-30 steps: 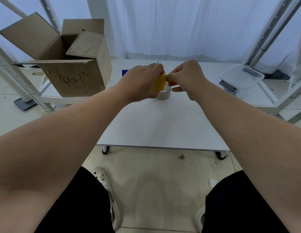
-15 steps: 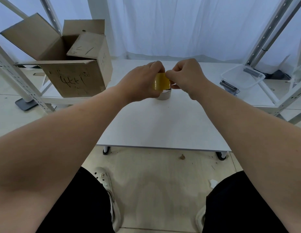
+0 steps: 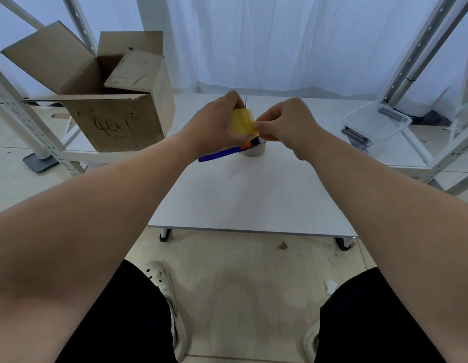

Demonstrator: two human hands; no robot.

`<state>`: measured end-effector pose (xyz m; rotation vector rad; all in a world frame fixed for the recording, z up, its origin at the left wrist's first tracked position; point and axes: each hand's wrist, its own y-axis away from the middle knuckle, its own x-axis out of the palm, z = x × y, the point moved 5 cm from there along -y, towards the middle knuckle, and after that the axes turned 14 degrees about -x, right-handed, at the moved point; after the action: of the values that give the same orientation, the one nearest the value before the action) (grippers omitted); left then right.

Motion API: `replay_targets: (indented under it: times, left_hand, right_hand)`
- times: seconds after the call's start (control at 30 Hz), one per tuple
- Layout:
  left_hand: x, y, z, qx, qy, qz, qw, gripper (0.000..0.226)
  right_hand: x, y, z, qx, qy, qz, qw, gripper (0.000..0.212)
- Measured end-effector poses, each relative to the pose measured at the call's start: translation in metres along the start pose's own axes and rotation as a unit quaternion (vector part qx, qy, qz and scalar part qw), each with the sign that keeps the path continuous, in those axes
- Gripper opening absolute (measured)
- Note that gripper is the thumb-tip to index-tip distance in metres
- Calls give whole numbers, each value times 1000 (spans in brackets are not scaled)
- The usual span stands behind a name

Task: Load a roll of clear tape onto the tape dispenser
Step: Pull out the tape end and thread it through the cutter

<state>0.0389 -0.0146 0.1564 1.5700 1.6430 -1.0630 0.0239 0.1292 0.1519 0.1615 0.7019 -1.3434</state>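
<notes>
While the left hand (image 3: 214, 124) is gripping the blue tape dispenser (image 3: 222, 154) above the tabletop (image 3: 248, 195), right hand (image 3: 285, 121) fingers are pinching the tape (image 3: 242, 121) end; pulling it taut and straight should prevent wrinkling.

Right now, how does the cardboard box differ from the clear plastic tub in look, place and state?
The cardboard box is brown and opaque; the plastic tub is see-through. The box sits at the left with handwriting on its front; the tub sits at the right, unmarked. The box stands tall with its flaps open; the tub is low and shallow. Both rest on white shelving beside the table, away from both hands.
</notes>
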Motion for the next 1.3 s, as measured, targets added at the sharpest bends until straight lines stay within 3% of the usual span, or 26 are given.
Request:
replay_targets:
  times: [0.33, 0.53, 0.63, 0.77, 0.93, 1.07, 1.3]
  left_hand:
    - [1, 0, 0, -18, -3, 7, 1000, 61]
    - [7, 1, -1, -8, -23, 21, 999, 59]
    - [4, 1, -3, -1, -10, 14, 1000, 60]
    - [1, 1, -4, 10, 5, 10, 1000, 62]
    - [0, 1, 1, -2, 4, 12, 1000, 63]
    - [1, 2, -2, 11, 6, 13, 1000, 60]
    - [1, 2, 0, 7, 4, 12, 1000, 62]
  right_hand:
    - [4, -3, 12, -82, 145, 15, 986, 18]
    - [11, -1, 11, -109, 250, 67, 960, 17]
    - [7, 0, 11, -97, 212, 47, 971, 20]
    - [-4, 2, 3, -53, 92, -4, 994, 19]
    - [-6, 3, -2, -11, -68, -29, 997, 24]
    - [4, 3, -4, -12, -47, 24, 999, 39]
    - [-1, 2, -2, -46, -11, -12, 999, 16]
